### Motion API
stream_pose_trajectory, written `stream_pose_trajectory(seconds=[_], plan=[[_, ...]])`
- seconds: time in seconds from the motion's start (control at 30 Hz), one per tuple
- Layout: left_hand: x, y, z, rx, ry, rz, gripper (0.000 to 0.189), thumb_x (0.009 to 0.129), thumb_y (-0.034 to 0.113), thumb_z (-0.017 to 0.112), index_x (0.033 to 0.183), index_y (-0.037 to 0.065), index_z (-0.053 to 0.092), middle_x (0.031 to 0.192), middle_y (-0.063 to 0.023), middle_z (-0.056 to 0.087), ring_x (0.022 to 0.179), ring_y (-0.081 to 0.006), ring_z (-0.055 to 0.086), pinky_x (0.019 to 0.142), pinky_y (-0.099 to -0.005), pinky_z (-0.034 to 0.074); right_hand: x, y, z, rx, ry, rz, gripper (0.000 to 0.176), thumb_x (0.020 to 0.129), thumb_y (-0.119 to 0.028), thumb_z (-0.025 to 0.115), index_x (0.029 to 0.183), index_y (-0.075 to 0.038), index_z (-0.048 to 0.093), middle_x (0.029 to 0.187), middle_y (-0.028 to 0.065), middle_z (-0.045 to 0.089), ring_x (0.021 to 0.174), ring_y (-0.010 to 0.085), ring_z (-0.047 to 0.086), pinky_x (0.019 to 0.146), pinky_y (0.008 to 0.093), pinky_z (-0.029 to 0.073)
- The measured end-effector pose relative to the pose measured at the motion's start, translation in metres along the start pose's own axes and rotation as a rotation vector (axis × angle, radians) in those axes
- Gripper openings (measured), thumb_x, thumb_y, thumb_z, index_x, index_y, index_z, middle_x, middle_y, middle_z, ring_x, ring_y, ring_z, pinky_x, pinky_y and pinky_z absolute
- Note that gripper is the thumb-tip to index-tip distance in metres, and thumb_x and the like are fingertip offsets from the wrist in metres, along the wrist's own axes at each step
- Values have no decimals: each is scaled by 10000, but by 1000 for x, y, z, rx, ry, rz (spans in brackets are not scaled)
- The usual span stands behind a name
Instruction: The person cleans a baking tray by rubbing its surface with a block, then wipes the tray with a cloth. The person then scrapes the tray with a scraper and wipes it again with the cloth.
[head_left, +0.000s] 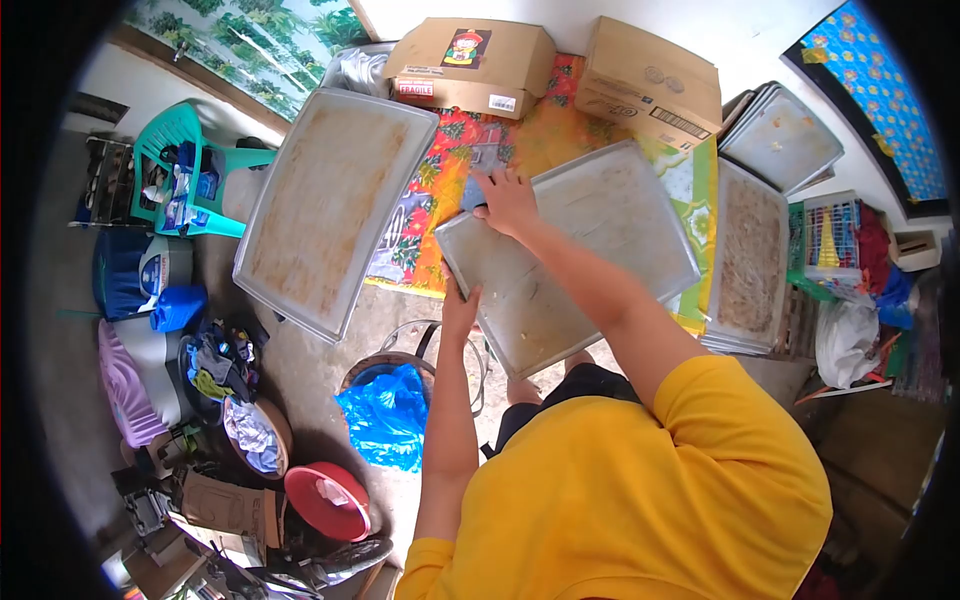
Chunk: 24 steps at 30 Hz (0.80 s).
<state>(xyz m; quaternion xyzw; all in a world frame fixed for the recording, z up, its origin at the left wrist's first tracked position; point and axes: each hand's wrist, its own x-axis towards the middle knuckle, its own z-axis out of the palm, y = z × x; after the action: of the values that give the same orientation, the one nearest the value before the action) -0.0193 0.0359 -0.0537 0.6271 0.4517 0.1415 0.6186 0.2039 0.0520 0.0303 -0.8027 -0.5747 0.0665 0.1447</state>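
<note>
Left hand (460,305) clasps the edge of the grey rectangular metal tray (600,230); right hand (508,200) grips a flat grey scraper (482,165) against it; the brown cardboard box (470,65) behind reads "FRAGILE"

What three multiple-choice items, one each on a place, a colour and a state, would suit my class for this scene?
1. Where is the left hand? A on the tray's edge; B on a box; C on a chair.
2. What colour is the bag below the tray? A red; B blue; C green.
3. How is the right hand? A open and flat; B shut on a tool; C hanging empty.

Answers: 1 A, its fingers grip the tray's near edge. 2 B, the bag is plainly blue. 3 B, it holds a grey tool against the tray.
</note>
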Motion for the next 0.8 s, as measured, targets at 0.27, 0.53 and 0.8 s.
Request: stream_pose_trajectory(seconds=[0.27, 0.53, 0.8], plan=[[-72, 36, -14, -600, -152, -378, 810, 900, 40, 568, 1553, 234, 131, 1094, -86, 679, 745, -153, 682, 582, -301, 566, -59, 11, -9, -81, -49, -95, 700, 756, -370, 738, 1375, -197, 462, 1167, 112, 553, 1109, 278, 529, 919, 440, 381], [-78, 37, 5, -601, -151, -342, 777, 897, -16, 532, 1547, 152, 141, 1128, -108, 671, 747, -149, 685, 565, -274, 578, -97, -18, 3, -8, 40, -191, 674, 763, -331, 705, 1375, -181, 465, 1087, 120, 578, 1039, 286, 557, 864, 457, 405], [-37, 35, 17, -547, -237, -289, 761, 892, -36, 498, 1547, 178, 176, 1193, -98, 647, 820, -155, 687, 598, -281, 576, -56, 49, -15, 16, 115, 336, 666, 772, -334, 699, 1372, -164, 465, 1068, 120, 579, 1045, 285, 556, 844, 472, 406]])
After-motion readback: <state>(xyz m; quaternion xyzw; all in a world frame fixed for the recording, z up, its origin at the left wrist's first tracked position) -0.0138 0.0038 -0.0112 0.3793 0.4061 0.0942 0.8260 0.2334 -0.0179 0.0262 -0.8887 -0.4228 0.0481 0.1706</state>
